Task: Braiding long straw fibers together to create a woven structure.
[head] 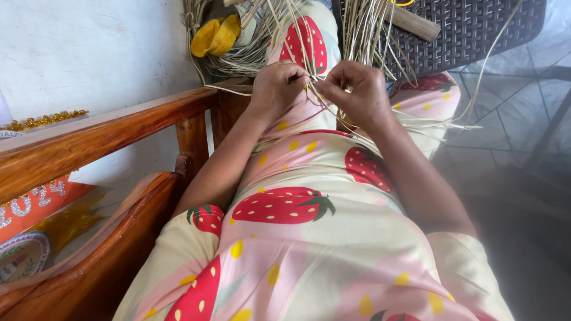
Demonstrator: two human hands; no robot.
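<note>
the thin pale straw strands [321,98] lie right between the two hands, pinched over the lap; their long axis runs away from the person, up toward the loose bundle of straw [363,30] draped on the dark woven plastic chair [476,30]. the left hand [279,86] is curled narrow, fingertips nipping a strand; the right hand [357,92] is likewise closed tight on strands, and both sit equally near, almost touching. stray strands trail off to the right across the strawberry-print dress [297,202]. a yellow cloth [217,35] sits on a straw coil beyond, a wooden armrest [89,142] on the left
</note>
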